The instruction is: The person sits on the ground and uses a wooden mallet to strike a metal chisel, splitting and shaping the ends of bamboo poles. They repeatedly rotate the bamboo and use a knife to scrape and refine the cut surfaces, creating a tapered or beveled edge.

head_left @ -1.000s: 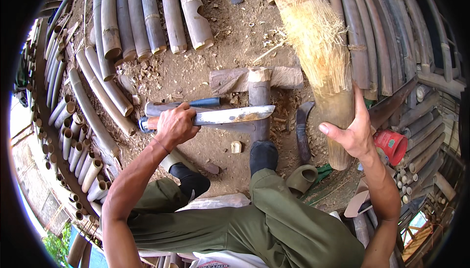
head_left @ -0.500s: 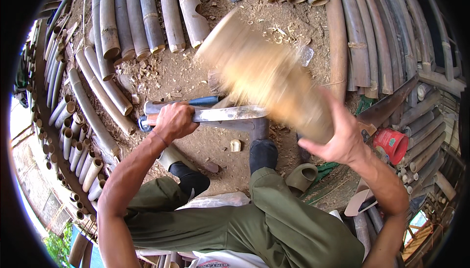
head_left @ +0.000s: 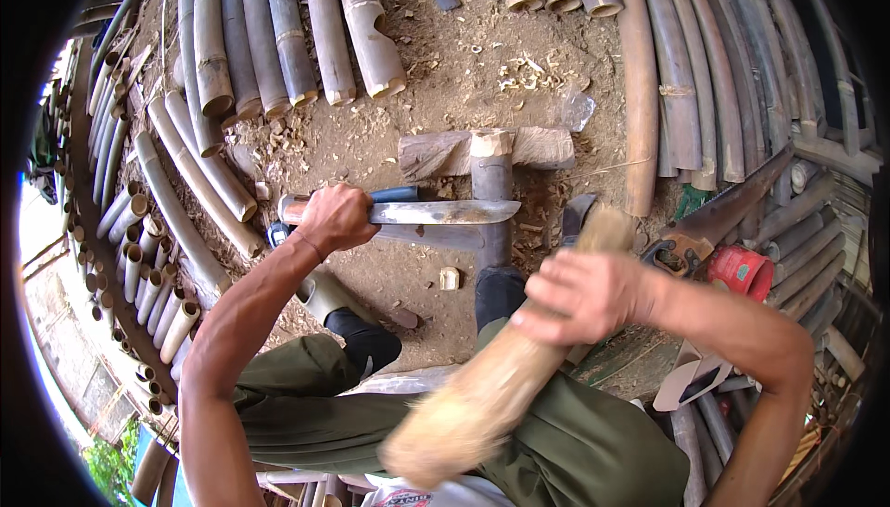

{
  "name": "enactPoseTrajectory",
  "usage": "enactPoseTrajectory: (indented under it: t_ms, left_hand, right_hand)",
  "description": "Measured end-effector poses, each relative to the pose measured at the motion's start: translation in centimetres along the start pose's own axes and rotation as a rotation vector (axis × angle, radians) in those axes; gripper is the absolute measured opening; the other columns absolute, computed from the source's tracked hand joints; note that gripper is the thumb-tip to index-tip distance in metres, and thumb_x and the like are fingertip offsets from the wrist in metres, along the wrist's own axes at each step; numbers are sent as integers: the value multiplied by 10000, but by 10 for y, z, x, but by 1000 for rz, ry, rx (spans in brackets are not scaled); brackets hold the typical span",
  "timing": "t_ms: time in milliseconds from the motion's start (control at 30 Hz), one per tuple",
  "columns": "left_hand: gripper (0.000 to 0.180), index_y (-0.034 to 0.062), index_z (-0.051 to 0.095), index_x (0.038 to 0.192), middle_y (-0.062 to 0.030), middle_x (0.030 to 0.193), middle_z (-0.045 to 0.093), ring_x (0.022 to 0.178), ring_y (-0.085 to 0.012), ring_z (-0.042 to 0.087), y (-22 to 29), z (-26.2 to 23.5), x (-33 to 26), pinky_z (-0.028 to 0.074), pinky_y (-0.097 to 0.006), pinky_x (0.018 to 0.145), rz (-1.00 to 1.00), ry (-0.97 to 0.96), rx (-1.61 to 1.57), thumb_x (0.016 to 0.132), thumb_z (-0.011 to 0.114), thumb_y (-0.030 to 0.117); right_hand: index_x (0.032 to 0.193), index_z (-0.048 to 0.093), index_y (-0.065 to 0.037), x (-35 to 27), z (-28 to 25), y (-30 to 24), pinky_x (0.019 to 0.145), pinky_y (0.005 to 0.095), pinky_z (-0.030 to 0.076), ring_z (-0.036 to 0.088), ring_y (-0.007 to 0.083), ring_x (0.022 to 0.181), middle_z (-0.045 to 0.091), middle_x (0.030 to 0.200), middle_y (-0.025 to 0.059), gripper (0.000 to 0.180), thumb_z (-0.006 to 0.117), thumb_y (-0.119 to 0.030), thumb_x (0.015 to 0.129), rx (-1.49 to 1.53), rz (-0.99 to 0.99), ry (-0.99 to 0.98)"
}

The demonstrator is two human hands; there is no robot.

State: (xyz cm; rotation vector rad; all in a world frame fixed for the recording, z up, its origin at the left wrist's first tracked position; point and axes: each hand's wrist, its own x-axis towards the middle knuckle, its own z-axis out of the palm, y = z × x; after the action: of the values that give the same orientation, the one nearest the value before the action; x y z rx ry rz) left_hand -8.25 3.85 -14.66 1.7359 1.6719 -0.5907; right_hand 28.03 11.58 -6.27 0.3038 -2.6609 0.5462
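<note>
My left hand (head_left: pixel 336 220) is closed around the handle of a machete (head_left: pixel 445 213), its blade pointing right. The blade lies across a bamboo tube (head_left: pixel 491 178), whose pale far end rests on a short log (head_left: pixel 436 155); whether they touch is hard to tell. A second, darker blade (head_left: pixel 436 236) shows just below the machete. My right hand (head_left: pixel 593 294) grips a thick wooden club (head_left: pixel 473 396), slightly blurred, slanting over my right thigh. Its thicker end is near my lap and its narrow end points away to the right.
Bamboo poles (head_left: pixel 324 34) lie in rows at the far side and more (head_left: pixel 686 90) on the right. Cut tubes (head_left: pixel 139 266) are stacked at left. A handsaw (head_left: pixel 723 215) and red container (head_left: pixel 742 271) sit at right. Shavings (head_left: pixel 542 73) litter the dirt floor.
The club has swung from above the bamboo tube down toward my lap, uncovering the log and the tube's end. My left hand and the machete have barely moved.
</note>
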Motion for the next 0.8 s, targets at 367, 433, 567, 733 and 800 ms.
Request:
enactPoseTrajectory:
  t_ms: [367, 433, 567, 733, 800]
  left_hand:
    - [207, 57, 727, 760, -161, 746, 692, 677, -331, 688, -3, 7, 3, 572, -435, 646, 60, 62, 17, 743, 681, 258]
    - [202, 59, 720, 749, -143, 745, 688, 653, -306, 680, -5, 9, 5, 571, -421, 629, 35, 59, 25, 752, 673, 255]
    - [203, 66, 719, 753, -119, 781, 688, 616, -260, 658, -9, 20, 1, 567, -396, 604, 65, 144, 32, 773, 663, 260]
    - [209, 58, 717, 756, -107, 796, 675, 706, -281, 683, -2, 7, 7, 568, -425, 638, 71, 93, 42, 755, 691, 266]
    - [214, 56, 717, 760, -114, 817, 681, 722, -292, 689, -6, 11, 0, 569, -430, 649, 70, 95, 40, 752, 694, 269]
  right_hand:
    - [1137, 545, -64, -19, 11, 7, 598, 300, 571, 632, 189, 722, 608, 872, 59, 313, 600, -193, 858, -39, 42, 44]
    - [1171, 531, -40, -51, -9, 40, 641, 339, 580, 642, 238, 762, 601, 889, 96, 470, 721, -200, 773, -183, 387, -307]
    - [1165, 543, -7, -7, -10, -14, 561, 314, 582, 652, 240, 662, 598, 868, 124, 531, 756, -223, 730, 14, 548, -274]
    - [1132, 552, -50, -47, 0, 35, 641, 350, 583, 650, 216, 799, 615, 889, 73, 379, 684, -182, 802, -100, 262, -185]
    - [1138, 544, -42, -52, -16, 43, 648, 385, 580, 652, 245, 820, 600, 852, 92, 513, 779, -209, 714, -183, 611, -521]
